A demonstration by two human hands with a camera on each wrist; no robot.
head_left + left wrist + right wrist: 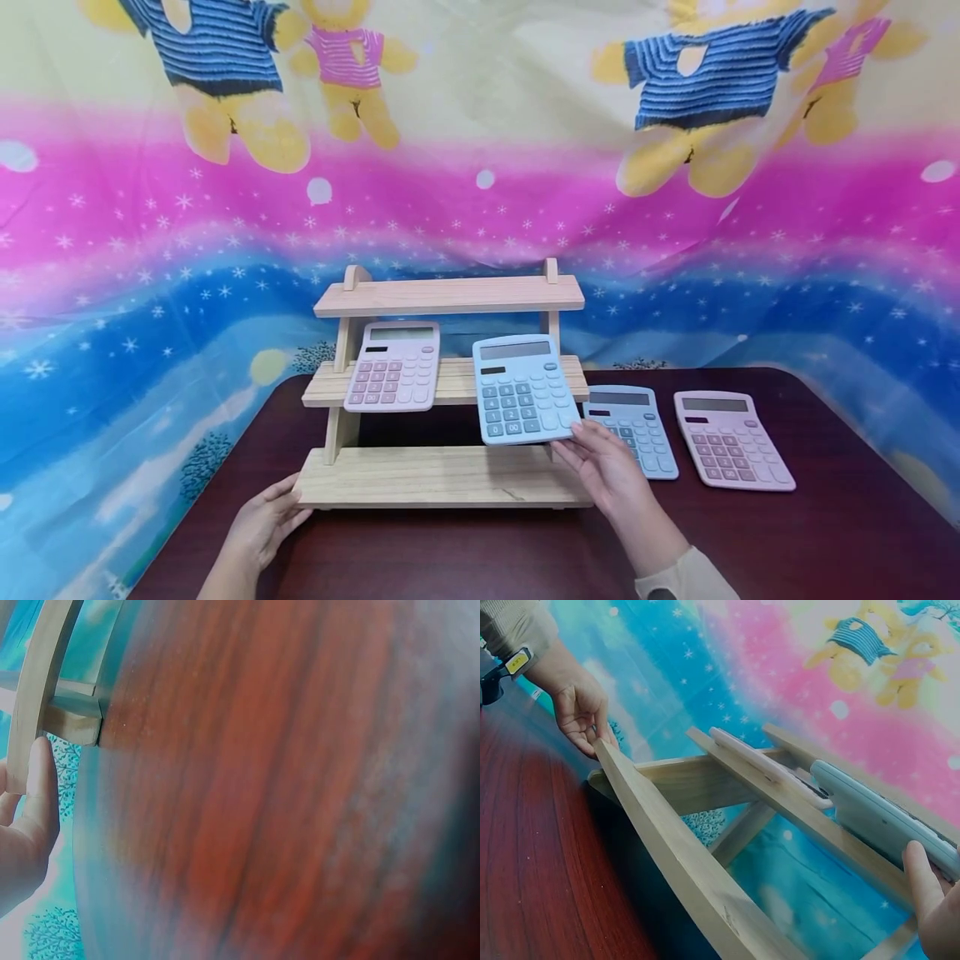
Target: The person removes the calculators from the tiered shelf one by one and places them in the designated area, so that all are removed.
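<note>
A three-tier wooden display stand (pixel 442 477) stands on the dark table. My left hand (pixel 264 523) grips the left end of its bottom shelf, thumb and fingers on opposite faces, as the left wrist view shows on the hand (pixel 30 825). A light blue calculator (pixel 522 388) leans at the right part of the middle shelf. My right hand (pixel 611 467) pinches its lower right corner; in the right wrist view a digit of that hand (pixel 934 907) lies against the calculator's underside (pixel 877 817). A pink calculator (pixel 393 367) leans on the middle shelf's left part.
Right of the stand, another blue calculator (pixel 637 429) lies on the table (pixel 450 554), partly behind my right hand. Farther right lies a second pink calculator (pixel 733 440). A patterned cloth backdrop (pixel 480 200) hangs behind the table.
</note>
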